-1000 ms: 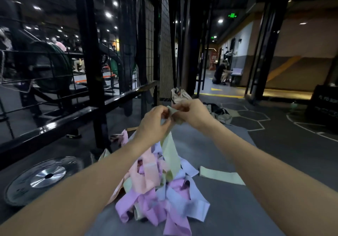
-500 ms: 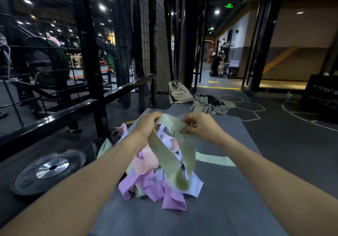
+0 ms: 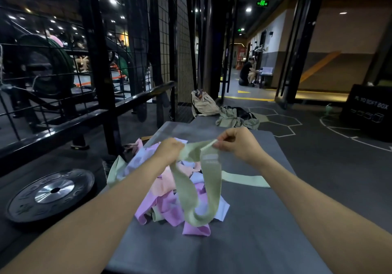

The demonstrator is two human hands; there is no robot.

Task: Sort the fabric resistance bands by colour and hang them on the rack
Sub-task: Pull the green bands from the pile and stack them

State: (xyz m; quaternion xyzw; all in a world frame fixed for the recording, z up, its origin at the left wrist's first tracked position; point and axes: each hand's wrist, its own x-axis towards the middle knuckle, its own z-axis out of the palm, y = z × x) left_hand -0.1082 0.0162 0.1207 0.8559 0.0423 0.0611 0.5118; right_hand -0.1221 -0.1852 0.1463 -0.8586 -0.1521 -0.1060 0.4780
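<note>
The left hand (image 3: pixel 171 149) gripped one end of a sage-green band (image 3: pixel 192 197) and the right hand (image 3: pixel 235 144) pinched its top edge, apparently to spread the loop free of the pile (image 3: pixel 163 191). The flat, woven strap hung limp above the pink, lilac and pale-blue tangle on the smooth grey mat (image 3: pixel 244 242). Another green band (image 3: pixel 246 180) lay apart, perhaps already sorted.

— What sort of place is this?
— A gym. Left of the fingers (image 3: pixel 220 141) a weight plate (image 3: pixel 49 193) lies on the dark rubber floor (image 3: pixel 331 167) by a black steel rack (image 3: pixel 99 65).
— Anything else?
— Beyond them to the right sits a plyo soft box (image 3: pixel 369 112), under ceiling spotlights.
</note>
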